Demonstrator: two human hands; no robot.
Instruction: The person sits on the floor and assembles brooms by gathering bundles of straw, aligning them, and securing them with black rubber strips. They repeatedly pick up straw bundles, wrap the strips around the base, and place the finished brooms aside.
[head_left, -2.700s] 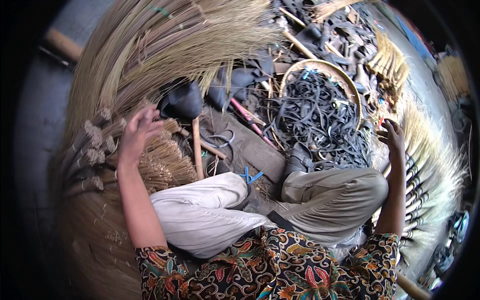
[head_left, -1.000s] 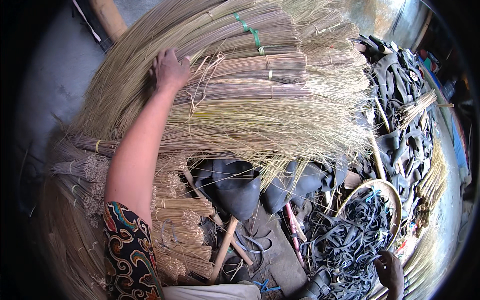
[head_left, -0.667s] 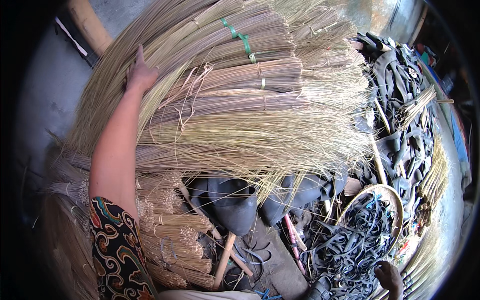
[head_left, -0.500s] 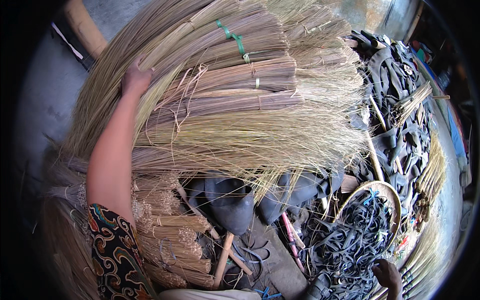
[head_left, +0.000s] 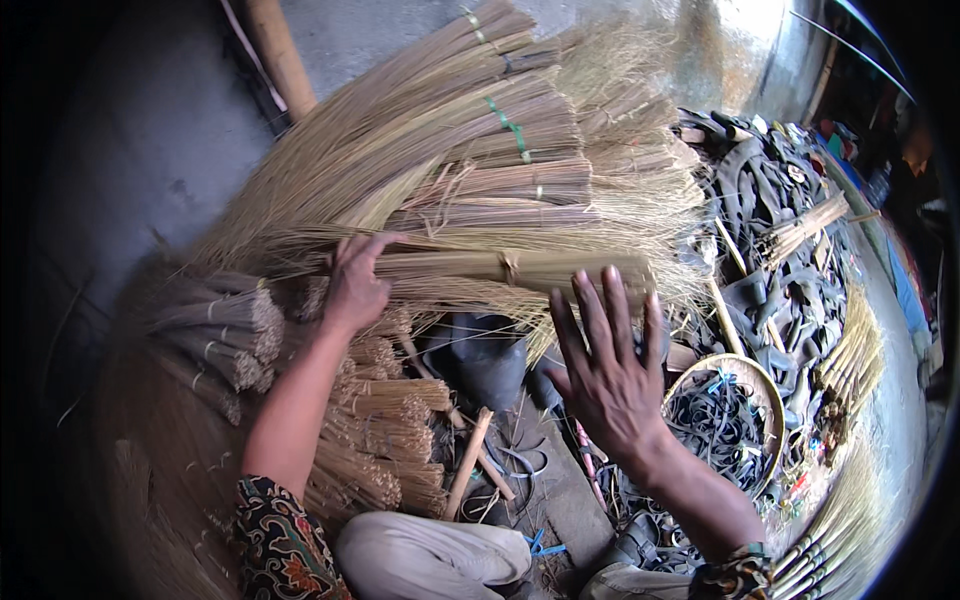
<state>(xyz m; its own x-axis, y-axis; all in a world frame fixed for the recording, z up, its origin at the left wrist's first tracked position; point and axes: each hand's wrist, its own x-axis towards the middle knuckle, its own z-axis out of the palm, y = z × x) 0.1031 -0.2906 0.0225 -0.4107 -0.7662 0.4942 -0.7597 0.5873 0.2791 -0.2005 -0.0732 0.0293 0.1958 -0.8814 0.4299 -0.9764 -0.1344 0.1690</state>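
Observation:
My left hand (head_left: 358,285) grips a long bundle of thin dry broom grass (head_left: 450,268), which lies crosswise in front of the big pile. A tie goes round the bundle right of that hand. My right hand (head_left: 612,375) is open, its fingers spread and stretched out over the bundle's right end; whether the fingertips touch it I cannot tell. Behind lies the pile of grass bundles (head_left: 400,150), some tied with green strips (head_left: 508,128) or pale ties.
Smaller tied stalk bundles (head_left: 385,410) are stacked at the lower left. Black rubber pieces (head_left: 470,355) lie in front of the pile, with more rubber scraps (head_left: 755,200) heaped at right. A round basket (head_left: 779,410) holds black strips. A wooden stick (head_left: 468,465) stands near my knee (head_left: 430,550).
My left hand has come from the far left of the pile nearer to me and right, now gripping a bundle. My right hand has risen from the lower right to the bundle's end, fingers spread.

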